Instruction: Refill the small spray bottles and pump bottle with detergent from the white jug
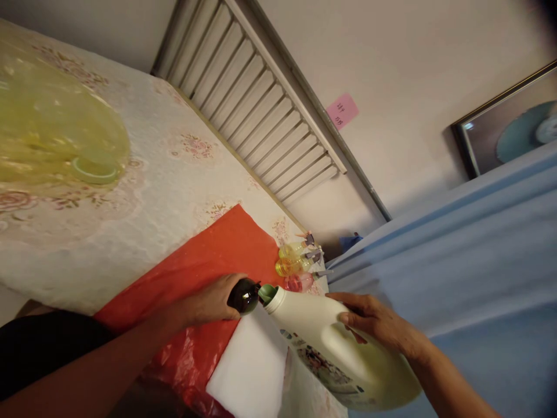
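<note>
Dark bottle [243,296] mostly covered by left hand [209,303], only rounded end showing just beside green spout. White jug [339,354] cut off at bottom edge, label partly out of view, handle hidden under right hand [374,323]. Yellow container [52,133], far above left grip, blurred and cropped at left edge. Writing on pink note [342,110] too small to read.
</note>
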Demonstrator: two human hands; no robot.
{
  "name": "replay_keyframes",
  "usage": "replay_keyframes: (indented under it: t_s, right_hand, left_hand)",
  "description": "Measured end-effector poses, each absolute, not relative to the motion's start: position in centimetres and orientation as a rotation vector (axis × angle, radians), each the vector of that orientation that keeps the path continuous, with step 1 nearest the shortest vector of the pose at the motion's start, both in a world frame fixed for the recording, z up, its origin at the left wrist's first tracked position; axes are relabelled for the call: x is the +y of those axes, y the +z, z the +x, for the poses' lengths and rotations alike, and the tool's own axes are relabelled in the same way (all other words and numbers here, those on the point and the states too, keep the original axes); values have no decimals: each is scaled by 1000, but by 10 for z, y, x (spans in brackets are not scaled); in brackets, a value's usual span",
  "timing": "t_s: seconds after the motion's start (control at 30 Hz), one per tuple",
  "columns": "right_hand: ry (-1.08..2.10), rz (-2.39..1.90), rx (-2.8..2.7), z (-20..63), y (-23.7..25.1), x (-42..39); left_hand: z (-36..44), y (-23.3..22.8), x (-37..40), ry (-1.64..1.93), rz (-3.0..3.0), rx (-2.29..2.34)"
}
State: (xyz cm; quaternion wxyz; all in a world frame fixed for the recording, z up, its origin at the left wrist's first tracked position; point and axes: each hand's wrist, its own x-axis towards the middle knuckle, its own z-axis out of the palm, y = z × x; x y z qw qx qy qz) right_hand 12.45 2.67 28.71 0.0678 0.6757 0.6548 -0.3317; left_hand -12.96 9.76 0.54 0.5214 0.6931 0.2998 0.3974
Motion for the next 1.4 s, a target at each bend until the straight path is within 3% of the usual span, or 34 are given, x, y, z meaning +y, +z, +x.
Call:
replay_keyframes:
  t_s: [1.4]
  right_hand:
    - [-943, 1999, 1983, 124, 291, 27]
  left_hand:
    - [-125, -8, 102, 960, 1664, 704]
